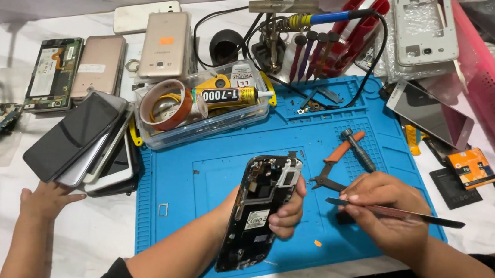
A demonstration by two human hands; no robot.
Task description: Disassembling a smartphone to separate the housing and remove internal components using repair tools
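Head view: left hand (285,211) grips an opened phone chassis (258,210), back cover off, tilted over the blue work mat (203,179). Right hand (381,205) pinches tweezers (393,211), tips toward 9 o'clock, close to the chassis. Orange-handled pliers (334,164) lie at 12 o'clock from the right hand. Another person's hand (45,201) rests flat at far 9 o'clock, beside stacked phones (84,142).

Bright, even light from overhead; shadows beneath things on the counter (104,225) are short and soft. Faint glare on the dark phone screens (72,136). Sharp focus throughout, slight wide-angle bending toward the edges.
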